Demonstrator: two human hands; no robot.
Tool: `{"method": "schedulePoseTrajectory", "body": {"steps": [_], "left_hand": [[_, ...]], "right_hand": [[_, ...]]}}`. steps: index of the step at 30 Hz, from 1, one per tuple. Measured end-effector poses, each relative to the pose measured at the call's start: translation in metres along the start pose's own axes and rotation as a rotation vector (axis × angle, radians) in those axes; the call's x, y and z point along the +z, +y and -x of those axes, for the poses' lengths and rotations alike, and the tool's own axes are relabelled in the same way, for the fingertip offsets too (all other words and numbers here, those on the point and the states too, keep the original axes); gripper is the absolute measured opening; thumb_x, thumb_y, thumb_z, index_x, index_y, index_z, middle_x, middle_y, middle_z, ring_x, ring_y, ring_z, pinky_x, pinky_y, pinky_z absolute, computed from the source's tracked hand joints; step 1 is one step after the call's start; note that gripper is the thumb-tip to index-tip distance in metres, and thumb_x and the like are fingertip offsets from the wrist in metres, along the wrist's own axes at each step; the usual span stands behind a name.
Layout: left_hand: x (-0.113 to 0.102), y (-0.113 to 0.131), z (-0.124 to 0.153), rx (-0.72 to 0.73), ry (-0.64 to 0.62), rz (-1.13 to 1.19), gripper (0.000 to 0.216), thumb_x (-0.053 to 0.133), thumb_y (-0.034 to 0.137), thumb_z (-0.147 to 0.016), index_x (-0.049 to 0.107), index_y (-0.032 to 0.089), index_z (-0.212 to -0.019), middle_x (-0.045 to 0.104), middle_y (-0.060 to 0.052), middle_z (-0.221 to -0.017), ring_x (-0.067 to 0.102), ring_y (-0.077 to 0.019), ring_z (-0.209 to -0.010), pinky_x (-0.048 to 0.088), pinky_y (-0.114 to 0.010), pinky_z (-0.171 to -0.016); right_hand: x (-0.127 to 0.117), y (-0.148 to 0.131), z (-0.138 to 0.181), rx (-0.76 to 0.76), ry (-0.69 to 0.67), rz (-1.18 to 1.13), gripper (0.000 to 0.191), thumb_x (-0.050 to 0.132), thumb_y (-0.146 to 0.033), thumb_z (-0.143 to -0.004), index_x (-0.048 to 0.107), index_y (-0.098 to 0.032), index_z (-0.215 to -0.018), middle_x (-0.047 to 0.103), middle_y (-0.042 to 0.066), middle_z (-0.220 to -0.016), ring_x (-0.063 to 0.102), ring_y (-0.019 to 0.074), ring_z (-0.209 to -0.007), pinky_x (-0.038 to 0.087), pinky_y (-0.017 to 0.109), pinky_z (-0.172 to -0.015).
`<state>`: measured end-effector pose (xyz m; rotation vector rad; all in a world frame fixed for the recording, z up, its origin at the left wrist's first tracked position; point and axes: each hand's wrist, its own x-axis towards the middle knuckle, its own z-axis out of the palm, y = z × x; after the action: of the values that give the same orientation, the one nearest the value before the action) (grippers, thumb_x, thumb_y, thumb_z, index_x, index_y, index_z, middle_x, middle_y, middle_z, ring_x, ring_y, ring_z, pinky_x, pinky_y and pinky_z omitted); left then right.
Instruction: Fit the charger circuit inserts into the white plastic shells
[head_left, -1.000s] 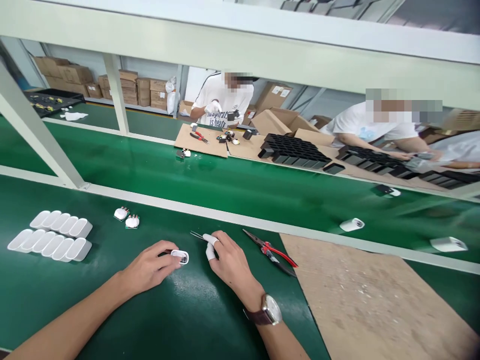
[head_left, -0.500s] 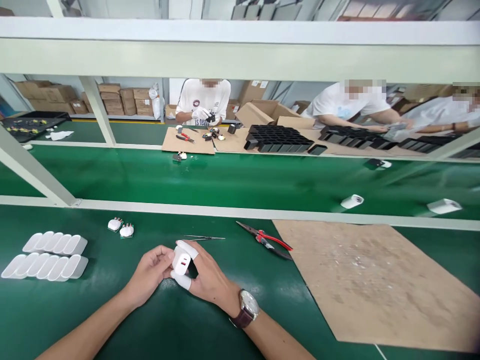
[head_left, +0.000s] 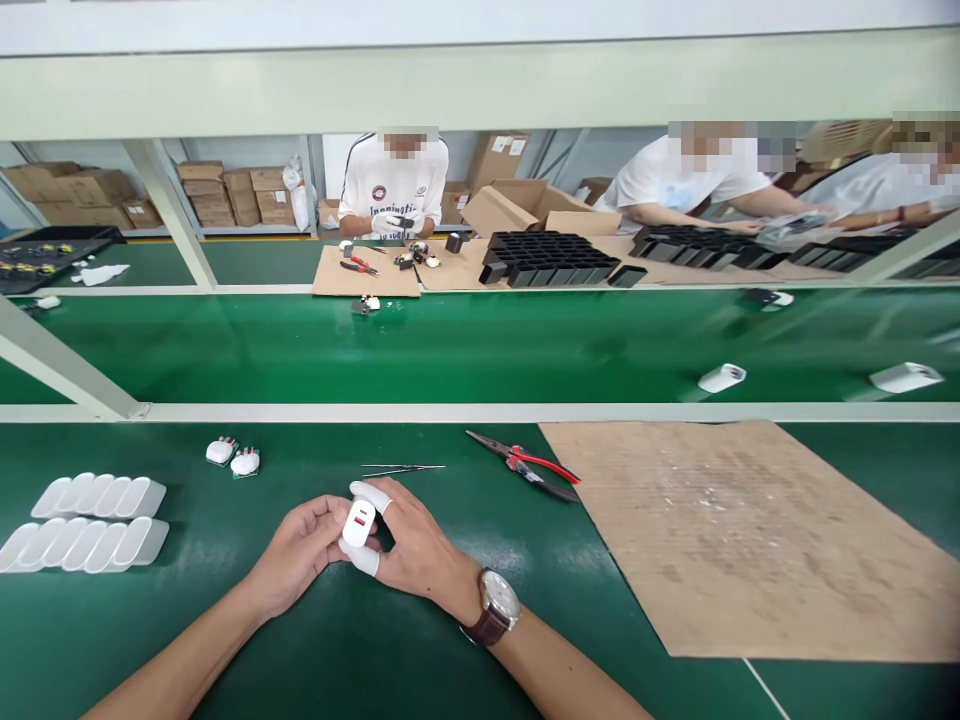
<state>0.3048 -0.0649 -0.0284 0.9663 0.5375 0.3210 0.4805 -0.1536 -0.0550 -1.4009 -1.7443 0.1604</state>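
A white USB charger [head_left: 360,524] is held between my two hands above the green bench, its port face with a red USB slot turned up toward me. My left hand [head_left: 304,548] grips its left side, fingertips partly hidden behind it. White finger cots cover the thumb and index finger of my right hand [head_left: 409,540], which pinch the charger from above and below. Just beyond lies a pair of tweezers [head_left: 403,468]. Red-handled long-nose pliers [head_left: 523,463] rest to the right. At left sit two small circuit boards with white tops [head_left: 245,461] and two rows of white charger housings [head_left: 82,545].
A stained cardboard sheet [head_left: 750,560] covers the bench's right side. Past a pale rail [head_left: 450,412] runs a green conveyor belt [head_left: 450,350] carrying white chargers [head_left: 722,377]. Co-workers sit across it with black trays [head_left: 551,258]. A slanted post [head_left: 67,360] stands at left.
My view has tilted down slightly. Both hands keep hold of the charger, its port face now turned more squarely toward me. White chargers on the belt have shifted right.
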Motion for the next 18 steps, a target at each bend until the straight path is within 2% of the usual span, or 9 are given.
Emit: {"method": "schedulePoseTrajectory", "body": {"steps": [4,8,10,13,16,18], "left_hand": [[-0.002,-0.002,-0.003,0.021,0.028,0.01,0.029,0.074,0.044,-0.096,0.074,0.016,-0.104,0.075,-0.009,-0.098,0.073,-0.0205,-0.089,0.058,-0.035,-0.087],[-0.018,-0.005,-0.01,0.201,0.274,-0.108,0.03,0.087,0.042,-0.083,0.071,0.018,-0.092,0.071,-0.003,-0.091,0.069,-0.0174,-0.086,0.059,-0.03,-0.084],[-0.031,-0.003,-0.013,0.325,0.402,-0.261,0.033,0.088,0.043,-0.08,0.069,0.019,-0.094,0.071,-0.003,-0.094,0.07,-0.0189,-0.09,0.06,-0.032,-0.085],[-0.045,0.007,-0.014,0.48,0.521,-0.54,0.034,0.084,0.044,-0.083,0.068,0.021,-0.102,0.072,-0.005,-0.101,0.071,-0.0205,-0.093,0.06,-0.032,-0.086],[-0.051,0.028,-0.021,0.533,0.56,-0.818,0.033,0.078,0.044,-0.086,0.068,0.022,-0.108,0.073,-0.007,-0.109,0.073,-0.0225,-0.094,0.06,-0.036,-0.089],[-0.055,0.049,-0.035,0.542,0.553,-1.023,0.031,0.073,0.043,-0.089,0.066,0.023,-0.112,0.073,-0.008,-0.115,0.074,-0.0239,-0.096,0.06,-0.038,-0.091]], "right_hand": [[-0.002,0.0,-0.002,-0.009,-0.037,0.019,0.063,0.069,-0.026,-0.09,0.044,-0.02,-0.147,0.067,0.014,-0.126,0.065,0.0299,-0.116,0.058,0.048,-0.098],[-0.017,0.021,-0.009,-0.009,-0.143,0.208,0.066,0.069,-0.032,-0.096,0.04,-0.019,-0.153,0.058,0.018,-0.143,0.055,0.0342,-0.131,0.05,0.054,-0.107],[-0.028,0.041,-0.012,0.064,-0.158,0.379,0.055,0.063,-0.028,-0.099,0.046,-0.018,-0.15,0.06,0.017,-0.139,0.056,0.034,-0.127,0.05,0.054,-0.105],[-0.038,0.069,-0.011,0.196,-0.133,0.6,0.033,0.051,-0.012,-0.098,0.063,-0.015,-0.129,0.068,0.014,-0.113,0.062,0.0307,-0.104,0.052,0.049,-0.094],[-0.037,0.083,-0.01,0.244,-0.071,0.676,0.026,0.049,-0.007,-0.094,0.068,-0.013,-0.111,0.066,0.017,-0.107,0.061,0.0325,-0.1,0.05,0.049,-0.092],[-0.032,0.084,-0.01,0.231,-0.04,0.684,0.025,0.049,-0.009,-0.095,0.069,-0.014,-0.109,0.066,0.019,-0.113,0.059,0.0335,-0.104,0.049,0.05,-0.093]]}}
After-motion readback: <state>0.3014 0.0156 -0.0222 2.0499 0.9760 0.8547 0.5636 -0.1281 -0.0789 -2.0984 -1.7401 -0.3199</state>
